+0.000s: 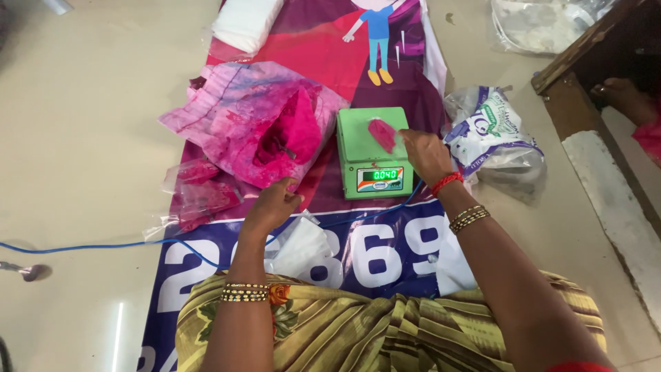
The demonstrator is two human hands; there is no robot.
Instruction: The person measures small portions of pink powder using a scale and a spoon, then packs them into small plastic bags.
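A green digital scale (365, 148) with a lit display stands on a printed banner (385, 248) on the floor. A small clear packet of pink powder (383, 133) lies on its platform. My right hand (425, 154) rests at the platform's right edge, fingertips touching the packet. My left hand (272, 204) hovers, fingers curled, just below a large open plastic sack stained with pink powder (258, 117); it holds nothing that I can see. Small filled pink packets (200, 189) lie left of that hand.
A blue cable (103, 244) runs from the scale across the floor to the left. A bag of clear plastic pouches (492, 131) sits right of the scale. A metal spoon (27, 271) lies at far left. Another person's hand (620, 93) rests by a wooden frame at upper right.
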